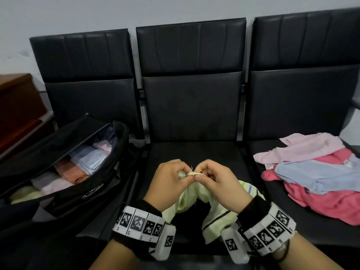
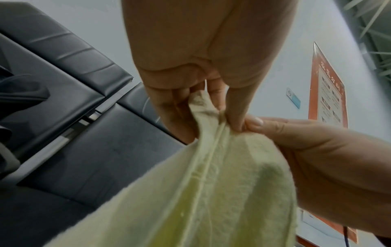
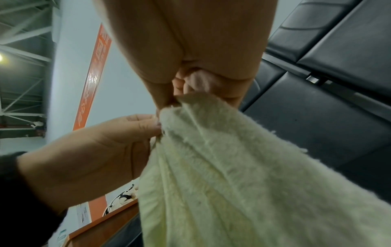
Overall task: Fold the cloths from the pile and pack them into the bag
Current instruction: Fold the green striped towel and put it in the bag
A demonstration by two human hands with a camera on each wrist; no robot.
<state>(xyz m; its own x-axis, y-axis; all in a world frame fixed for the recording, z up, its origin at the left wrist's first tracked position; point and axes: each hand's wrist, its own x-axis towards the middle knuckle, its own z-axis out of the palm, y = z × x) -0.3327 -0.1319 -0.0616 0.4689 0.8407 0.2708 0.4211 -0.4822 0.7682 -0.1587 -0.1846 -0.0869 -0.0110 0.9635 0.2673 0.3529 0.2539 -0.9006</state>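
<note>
A pale yellow-green cloth (image 1: 212, 217) hangs over the middle seat, bunched at its top edge. My left hand (image 1: 171, 180) and my right hand (image 1: 212, 178) pinch that edge side by side, fingertips almost touching. The left wrist view shows the thumb and fingers of the left hand (image 2: 211, 100) squeezing the hem of the cloth (image 2: 211, 192). The right hand (image 3: 190, 86) nips a corner of the cloth (image 3: 243, 175) in the right wrist view. An open black bag (image 1: 64, 172) on the left seat holds several folded cloths. The pile (image 1: 315, 172) of pink, blue and red cloths lies on the right seat.
Three black padded seats (image 1: 191, 106) stand in a row against a pale wall. A brown wooden cabinet (image 1: 17, 106) stands at the far left behind the bag. An orange notice board (image 2: 328, 93) hangs on the wall.
</note>
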